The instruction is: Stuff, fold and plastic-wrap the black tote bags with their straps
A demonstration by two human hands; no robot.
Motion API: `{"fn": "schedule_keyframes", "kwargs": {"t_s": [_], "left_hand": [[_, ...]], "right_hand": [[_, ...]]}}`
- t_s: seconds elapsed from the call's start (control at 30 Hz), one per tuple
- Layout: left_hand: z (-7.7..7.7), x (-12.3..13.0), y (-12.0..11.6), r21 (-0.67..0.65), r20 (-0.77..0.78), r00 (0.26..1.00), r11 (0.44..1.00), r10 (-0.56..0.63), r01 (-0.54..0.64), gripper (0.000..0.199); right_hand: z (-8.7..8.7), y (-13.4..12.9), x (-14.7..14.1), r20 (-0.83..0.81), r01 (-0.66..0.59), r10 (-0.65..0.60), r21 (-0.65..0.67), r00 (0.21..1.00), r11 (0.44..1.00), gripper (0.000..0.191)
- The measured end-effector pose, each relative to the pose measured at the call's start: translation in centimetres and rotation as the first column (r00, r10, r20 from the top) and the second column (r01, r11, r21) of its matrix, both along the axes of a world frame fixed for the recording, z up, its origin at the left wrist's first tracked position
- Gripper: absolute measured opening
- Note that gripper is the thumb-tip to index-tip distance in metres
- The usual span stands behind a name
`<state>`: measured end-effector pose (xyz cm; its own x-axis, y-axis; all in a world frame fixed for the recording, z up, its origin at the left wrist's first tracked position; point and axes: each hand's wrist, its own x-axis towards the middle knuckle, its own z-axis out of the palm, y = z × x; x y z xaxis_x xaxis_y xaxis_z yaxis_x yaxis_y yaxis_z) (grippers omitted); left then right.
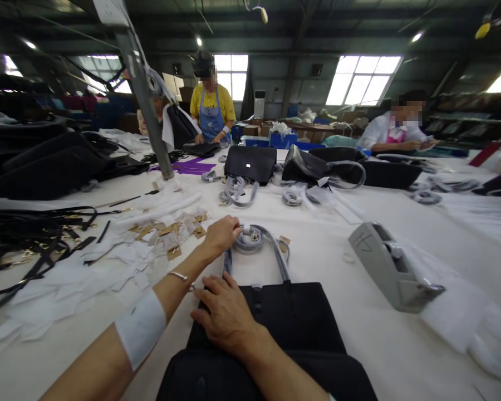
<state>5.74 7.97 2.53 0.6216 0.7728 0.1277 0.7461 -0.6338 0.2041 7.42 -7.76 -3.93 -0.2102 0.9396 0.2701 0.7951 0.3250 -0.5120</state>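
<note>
A black handbag (304,312) lies on the white table in front of me, its flap opened out. Its handle (275,253) stretches away from me in clear plastic wrapping. My left hand (223,236) is closed around the handle's far left bend. My right hand (229,314) lies on the bag's left part with its fingers spread, near the handle's left base. Just past the left hand, inside the handle's curve, is a coiled, plastic-wrapped strap (249,240). A small brown tag (284,243) shows beside the handle.
At right stands a grey tape dispenser (386,267) with white sheets behind it. Tags (173,234), paper slips (75,289) and black straps (33,234) cover the left. Black bags (250,164) sit farther back. A metal post (146,100) rises at left; two co-workers (212,108) are across the table.
</note>
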Motion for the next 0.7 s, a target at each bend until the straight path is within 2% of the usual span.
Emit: {"fn": "schedule_keyframes", "kwargs": {"t_s": [0.07,0.13,0.23,0.3,0.4,0.5,0.7], "left_hand": [[0.6,3.1,-0.9,0.046,0.024,0.983,0.983,-0.181,0.179,0.026],[0.6,6.2,-2.0,0.056,-0.013,0.955,0.954,-0.295,0.295,0.029],[-0.1,10.2,-3.0,-0.013,-0.088,0.941,0.945,-0.327,0.327,0.031],[-0.9,12.0,-3.3,-0.076,-0.122,0.937,0.944,-0.328,0.321,0.029],[-1.5,13.2,-3.1,-0.169,-0.143,0.927,0.931,-0.348,0.323,0.021],[-1.1,13.2,-2.4,-0.261,-0.096,0.907,0.89,-0.41,0.374,0.016],[0.7,12.4,-1.9,-0.402,0.118,0.825,0.733,-0.553,0.549,0.021]], "right_hand": [[0.0,0.1,0.0,-0.008,-0.003,0.003,0.012,1.0,1.0,0.034],[0.2,0.3,-0.1,-0.011,-0.007,0.007,0.035,1.0,0.999,0.034],[0.5,0.6,-0.2,-0.004,-0.019,0.019,0.086,1.0,0.996,0.044],[0.8,0.7,-0.3,0.004,-0.044,0.043,0.107,0.999,0.993,0.047],[1.1,0.6,-0.2,0.003,-0.067,0.067,0.114,0.998,0.991,0.041],[1.2,0.6,-0.2,-0.004,-0.044,0.044,0.129,0.999,0.991,0.042],[0.3,0.7,-0.4,0.013,-0.009,0.007,0.138,1.0,0.99,0.048]]}}
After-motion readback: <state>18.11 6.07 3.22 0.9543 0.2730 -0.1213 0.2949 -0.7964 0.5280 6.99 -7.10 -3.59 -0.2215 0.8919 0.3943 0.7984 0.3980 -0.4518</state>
